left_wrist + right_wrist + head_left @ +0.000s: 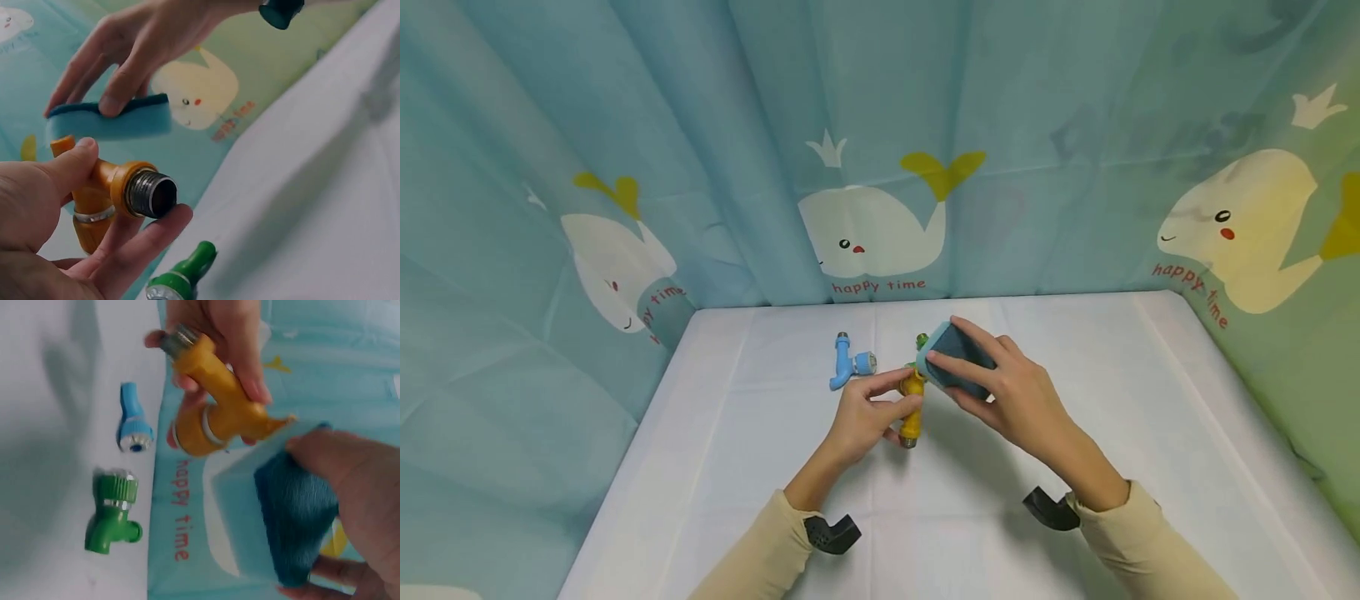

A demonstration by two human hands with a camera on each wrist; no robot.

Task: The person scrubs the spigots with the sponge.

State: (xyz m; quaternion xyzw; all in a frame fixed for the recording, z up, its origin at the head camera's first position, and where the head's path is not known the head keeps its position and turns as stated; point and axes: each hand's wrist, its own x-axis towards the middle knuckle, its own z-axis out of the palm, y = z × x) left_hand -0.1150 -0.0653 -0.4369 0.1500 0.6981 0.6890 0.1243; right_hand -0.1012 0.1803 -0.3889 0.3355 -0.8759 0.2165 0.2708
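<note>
My left hand (859, 421) grips an orange-yellow plastic tap (103, 181) above the table, with thumb and fingers around its body. The tap's threaded metal end (152, 194) points toward me in the head view. My right hand (1026, 396) holds a sponge (958, 360), light blue with a dark blue scouring layer, between thumb and fingers. In the right wrist view the sponge's light side lies right at the tap's spout tip (281, 423). A green tap (112, 515) lies on the table behind, partly hidden by the sponge in the head view.
A light blue tap (844, 365) lies on the white-covered table (760, 467), left of the green one. Curtains with whale prints (872, 237) hang behind the table and along both sides. Dark camera mounts (833, 534) sit on both wrists.
</note>
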